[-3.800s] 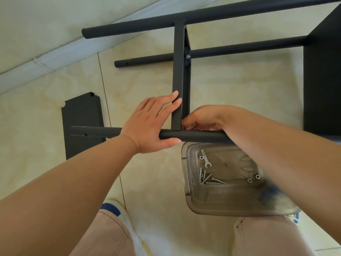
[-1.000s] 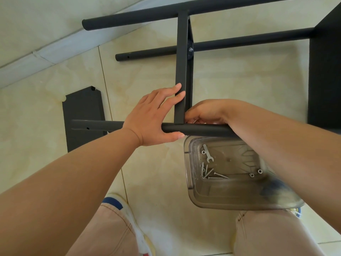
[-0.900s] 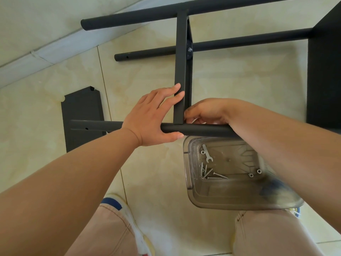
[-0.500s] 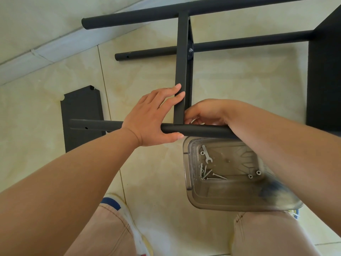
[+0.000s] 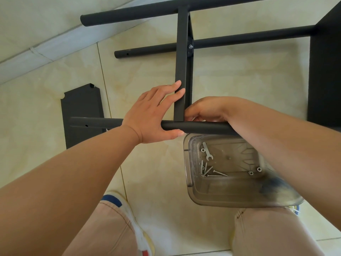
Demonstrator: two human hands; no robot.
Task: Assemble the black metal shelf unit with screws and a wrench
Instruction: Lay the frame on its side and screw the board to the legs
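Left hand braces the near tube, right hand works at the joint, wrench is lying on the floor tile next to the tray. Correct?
One error: the wrench is not on the floor; the head view shows it inside the clear tray, with the screws. The left hand braces the near tube, and the right hand works at the joint.

left hand (image 5: 151, 115): fingers straight, thumb curled under; right hand (image 5: 204, 109): fingers curled
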